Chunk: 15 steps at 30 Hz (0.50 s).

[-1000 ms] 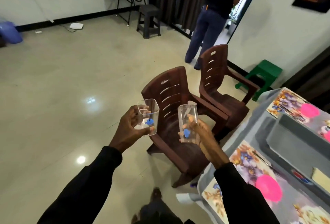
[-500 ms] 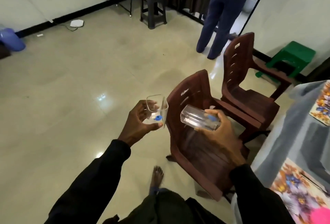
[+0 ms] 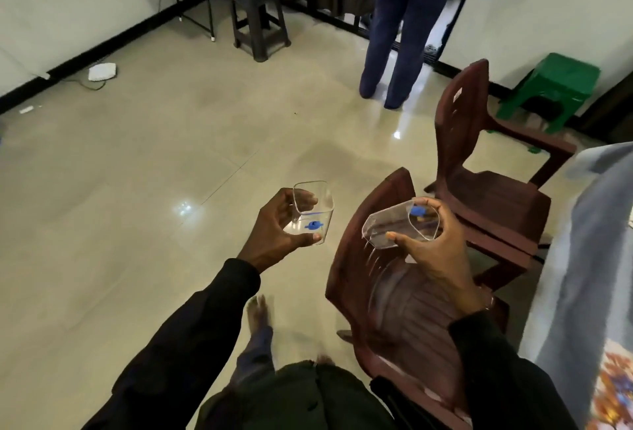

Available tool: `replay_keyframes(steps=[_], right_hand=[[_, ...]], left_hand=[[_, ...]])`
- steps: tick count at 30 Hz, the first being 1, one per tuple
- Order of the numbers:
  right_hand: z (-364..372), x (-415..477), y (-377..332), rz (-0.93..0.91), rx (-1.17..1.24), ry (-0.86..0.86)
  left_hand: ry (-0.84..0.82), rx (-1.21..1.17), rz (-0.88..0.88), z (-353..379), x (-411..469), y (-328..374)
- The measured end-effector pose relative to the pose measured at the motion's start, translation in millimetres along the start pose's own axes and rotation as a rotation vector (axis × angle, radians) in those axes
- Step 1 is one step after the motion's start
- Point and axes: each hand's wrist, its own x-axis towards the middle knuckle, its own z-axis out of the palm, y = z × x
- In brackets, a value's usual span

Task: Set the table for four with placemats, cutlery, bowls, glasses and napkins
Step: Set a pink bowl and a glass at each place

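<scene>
Step (my read): carrying two glasses to the table; neither is set down yet.

Left hand [image 3: 277, 227], just left of centre, fingers and thumb curled round the left glass [image 3: 313, 212]. The glass is upright, mouth up, with a blue mark low on its side. Thumb sits near the base, fingers wrap the far wall. Forearm comes up from 7 o'clock in a dark sleeve.

Right hand [image 3: 435, 251], at about 4 o'clock from centre, is clasped round the right glass [image 3: 400, 224]. Thumb is on the near wall, fingers over the top. This glass is tipped nearly flat, with the open end towards 9 o'clock (base end looks to be in the palm, hard to be sure through clear plastic). It hangs over the back of the near chair [image 3: 352, 258] without touching it.

The table [image 3: 589, 224], under a grey cloth, is at the 3 o'clock edge, with a bit of floral placemat [image 3: 613, 388] at 4–5 o'clock. Both glasses are well apart from it.

To do it well:
- Swing towards 3 o'clock.
- Pass the right glass clear of both chair backs (the far chair [image 3: 486, 196] is at 2 o'clock).
- Roll the right wrist so that glass is upright before it lands.
- Set each glass base-first at a placemat corner.
- Keep fingers low, off the rims.
- One hand at a time is safer.

A person [image 3: 400, 18] stands at 12–1 o'clock, out of the path.
</scene>
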Motion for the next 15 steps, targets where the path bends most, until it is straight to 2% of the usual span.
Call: replay_keyframes(steps=[15], right_hand=[[90, 123, -31, 0.232, -0.046, 0.381]], left_hand=[[-0.426, 0.016, 0.077, -94, 259, -21]])
